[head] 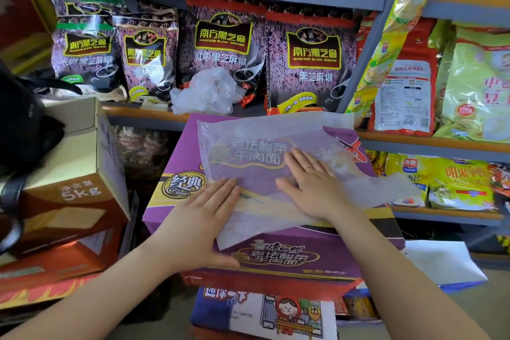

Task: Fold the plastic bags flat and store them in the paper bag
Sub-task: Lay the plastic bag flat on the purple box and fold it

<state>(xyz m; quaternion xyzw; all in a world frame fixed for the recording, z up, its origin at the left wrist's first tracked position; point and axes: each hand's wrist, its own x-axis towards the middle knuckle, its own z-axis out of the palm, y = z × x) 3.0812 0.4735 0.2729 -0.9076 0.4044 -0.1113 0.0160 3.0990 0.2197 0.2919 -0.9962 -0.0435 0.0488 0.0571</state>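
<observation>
Head view: both hands lie flat with fingers straight, the left hand [205,210] and right hand [309,185] pressing a plastic bag [259,152] smooth on the purple box [171,193], likely readying a fold. Another bag [204,92] waits crumpled on the shelf [132,110].

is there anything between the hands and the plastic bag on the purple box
No. The left hand and right hand both press flat on the clear plastic bag spread over the purple box. A crumpled plastic bag lies behind on the shelf, out of the way.
</observation>
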